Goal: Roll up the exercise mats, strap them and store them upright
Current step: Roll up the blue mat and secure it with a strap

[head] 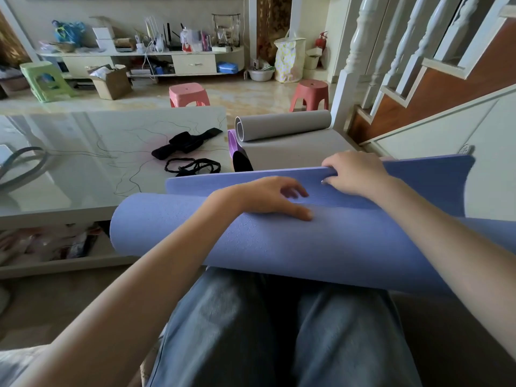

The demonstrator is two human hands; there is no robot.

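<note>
Fingers [332,178] of the right hand [353,171] pinch the far loose edge of the purple mat [279,241] lying across the lap, while the left hand [268,198] rests open on the roll to keep it tight.

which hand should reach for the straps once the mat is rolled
Left, probably. The straps lie on the table on the left side, and the left hand only rests on the mat, while the right hand grips the loose edge.
</note>
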